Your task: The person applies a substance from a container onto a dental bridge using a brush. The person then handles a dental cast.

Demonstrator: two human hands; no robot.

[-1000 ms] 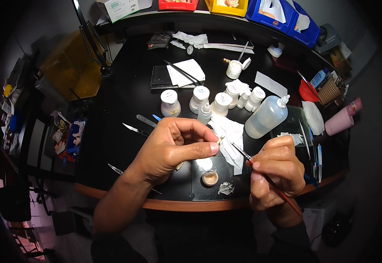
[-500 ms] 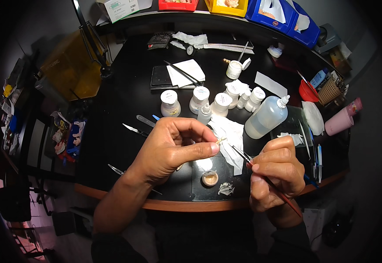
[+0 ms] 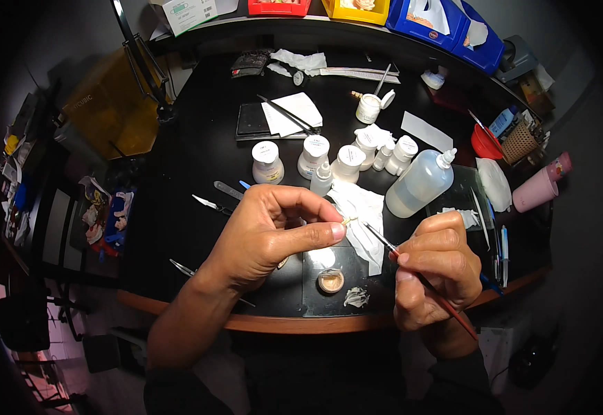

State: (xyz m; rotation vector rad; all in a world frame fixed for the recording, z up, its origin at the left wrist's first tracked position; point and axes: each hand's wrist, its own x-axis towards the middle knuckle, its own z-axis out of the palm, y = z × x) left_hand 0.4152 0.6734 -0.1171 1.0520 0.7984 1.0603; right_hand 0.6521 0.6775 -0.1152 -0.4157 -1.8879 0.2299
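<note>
Between thumb and index finger, my left hand (image 3: 270,232) pinches a tiny cream-coloured piece (image 3: 348,220), tooth-like in look, mostly hidden by the fingertips. My right hand (image 3: 440,273) is closed like a pen grip round a thin paintbrush (image 3: 446,306) with a red-brown handle and dark tip. The brush tip is close to the piece's right end; whether they touch I cannot tell. Behind them lies a crumpled white tissue (image 3: 363,238). Below the hands, a small round pot (image 3: 330,281) of peach-coloured material sits on a glass slab (image 3: 315,304), beside a whitish smear (image 3: 357,297).
White-capped jars (image 3: 267,163) stand in a group beyond my hands, with a large squeeze bottle (image 3: 420,183) at their right. Knife-like tools (image 3: 211,205) lie left of my left hand. Farther back are black tweezers (image 3: 289,115) on white paper and an open jar (image 3: 368,108).
The brush tip has moved left and slightly up, closer to the small piece. My left hand has hardly moved, still pinching the piece.
</note>
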